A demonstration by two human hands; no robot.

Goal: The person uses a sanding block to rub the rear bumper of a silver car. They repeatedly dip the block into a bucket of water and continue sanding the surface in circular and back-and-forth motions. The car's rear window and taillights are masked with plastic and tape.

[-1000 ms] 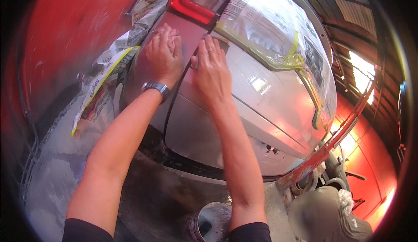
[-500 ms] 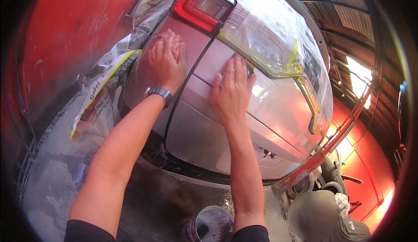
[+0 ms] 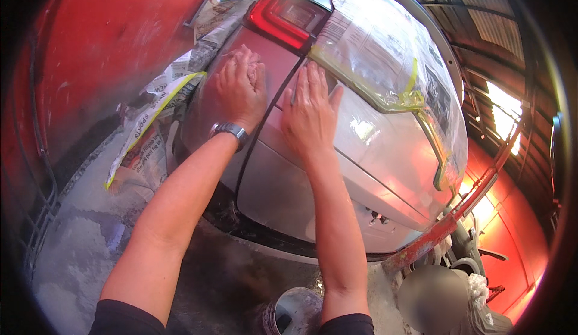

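A crumpled pinkish cloth [image 3: 256, 64] is bunched under my left hand [image 3: 241, 91], which presses it on the car's rear side panel [image 3: 208, 115] just below the red tail light [image 3: 283, 18]. My right hand [image 3: 311, 106] lies with fingers stretched flat on the silver tailgate [image 3: 277, 181], close to the panel gap. Dull, wet-looking smears cover the paint there. Beneath that palm the edge of a dark grey thin sheet [image 3: 293, 97] peeks out; most of it is hidden by the hand.
Plastic film and newspaper [image 3: 373, 40] taped in yellow mask the rear window. Taped newspaper [image 3: 153, 118] hangs at the left, beside a red wall [image 3: 114, 40]. A bucket [image 3: 295, 311] stands below on the floor. A red metal bar [image 3: 421, 238] runs along the right.
My right hand has slid left across the tailgate toward the panel gap. My left hand stays on the cloth below the tail light. The view has shifted slightly.
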